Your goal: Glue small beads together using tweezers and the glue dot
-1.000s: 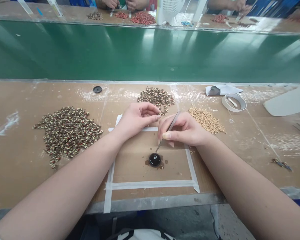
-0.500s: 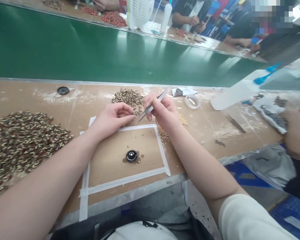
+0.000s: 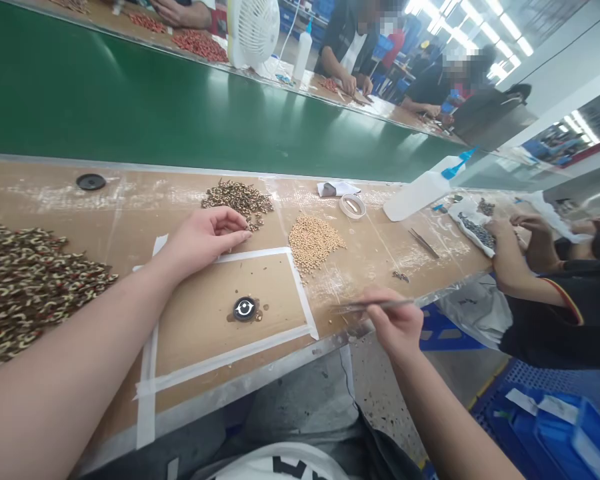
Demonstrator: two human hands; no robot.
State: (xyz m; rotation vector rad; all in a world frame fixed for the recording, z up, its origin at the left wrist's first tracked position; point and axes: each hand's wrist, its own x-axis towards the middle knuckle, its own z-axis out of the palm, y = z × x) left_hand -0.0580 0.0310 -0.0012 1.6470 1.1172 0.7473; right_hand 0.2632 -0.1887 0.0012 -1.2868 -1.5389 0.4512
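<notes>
My left hand [image 3: 206, 237] rests on the bench at the top edge of a white tape square [image 3: 260, 255], fingers pinched together on something too small to name, next to a small pile of brown and cream parts [image 3: 237, 197]. My right hand [image 3: 397, 325] is off the bench's front edge, closed on metal tweezers [image 3: 370, 306] that point left. A small black dish of dark liquid [image 3: 244, 309] sits inside the tape square. A heap of beige beads [image 3: 314, 241] lies right of the square.
A large heap of brown, cream and red parts [image 3: 25, 283] covers the left. A tape roll [image 3: 353, 205], white bottle [image 3: 420, 193], spare tweezers [image 3: 423, 243] and black cap [image 3: 91, 181] lie farther back. A co-worker's arm [image 3: 510, 257] works at right. A green conveyor [image 3: 180, 113] runs behind.
My right hand with the tweezers has dropped from above the bead pile down past the bench's front edge. The view has swung to the right. My left hand has stayed put.
</notes>
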